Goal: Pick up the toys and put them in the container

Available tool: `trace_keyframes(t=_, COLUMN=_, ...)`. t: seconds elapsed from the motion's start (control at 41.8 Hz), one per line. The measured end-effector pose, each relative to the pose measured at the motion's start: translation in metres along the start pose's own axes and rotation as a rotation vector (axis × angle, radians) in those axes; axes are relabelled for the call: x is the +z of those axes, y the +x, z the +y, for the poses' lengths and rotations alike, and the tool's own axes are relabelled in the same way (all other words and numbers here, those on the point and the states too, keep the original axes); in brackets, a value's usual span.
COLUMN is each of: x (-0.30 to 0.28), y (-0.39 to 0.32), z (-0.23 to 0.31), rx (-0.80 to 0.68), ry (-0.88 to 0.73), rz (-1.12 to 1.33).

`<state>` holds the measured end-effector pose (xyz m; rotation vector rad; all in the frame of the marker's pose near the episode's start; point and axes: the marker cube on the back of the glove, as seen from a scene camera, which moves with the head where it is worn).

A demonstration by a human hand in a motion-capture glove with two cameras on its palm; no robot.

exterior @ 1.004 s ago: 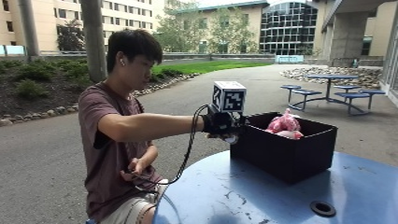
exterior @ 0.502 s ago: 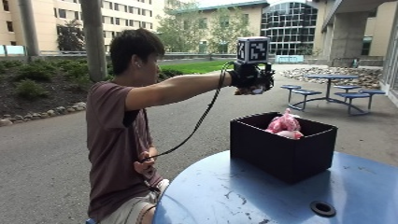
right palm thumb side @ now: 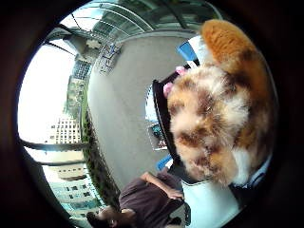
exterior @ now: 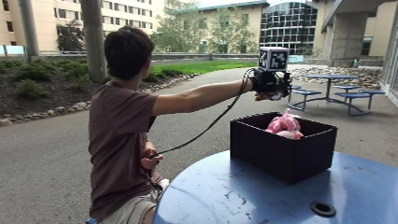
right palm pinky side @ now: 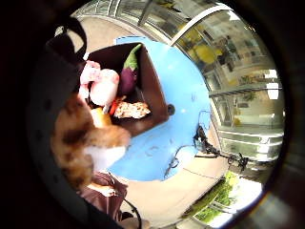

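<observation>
An outdoor campus-like courtyard: tall beige multi-storey buildings (exterior: 93,18), a paved grey walkway (exterior: 43,154), blue metal picnic tables (exterior: 336,88) and lawn.

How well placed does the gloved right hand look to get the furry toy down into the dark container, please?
Probably well placed: the right hand holds the brown-and-white furry toy in the air above the open-topped container. Nothing covers the opening, and the toys already inside, including the pink plush, leave room.

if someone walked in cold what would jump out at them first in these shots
The gloved right hand, held at arm's length above the dark container, grips a furry orange, brown and white plush toy. The container stands on a round blue table, already holding a pink plush toy and a purple eggplant toy.
</observation>
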<state>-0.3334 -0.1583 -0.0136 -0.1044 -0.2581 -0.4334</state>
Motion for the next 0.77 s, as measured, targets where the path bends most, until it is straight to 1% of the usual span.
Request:
trace_keyframes(t=0.072, x=0.011, y=0.005, z=0.000, rx=0.042, ry=-0.101, rz=0.023)
trace_keyframes(t=0.167, x=0.031, y=0.020, z=0.007, rx=0.093, ry=-0.324, rz=0.055)
trace_keyframes(t=0.215, x=0.037, y=0.022, z=0.008, rx=0.096, ry=-0.361, rz=0.057)
trace_keyframes(t=0.311, x=0.037, y=0.025, z=0.010, rx=0.068, ry=-0.278, rz=0.020)
trace_keyframes(t=0.407, x=0.030, y=0.015, z=0.013, rx=0.059, ry=-0.238, rz=-0.080)
trace_keyframes(t=0.574, x=0.019, y=0.021, z=0.021, rx=0.064, ry=-0.140, rz=-0.198)
trace_keyframes(t=0.765, x=0.033, y=-0.002, z=0.012, rx=0.045, ry=-0.123, rz=-0.221)
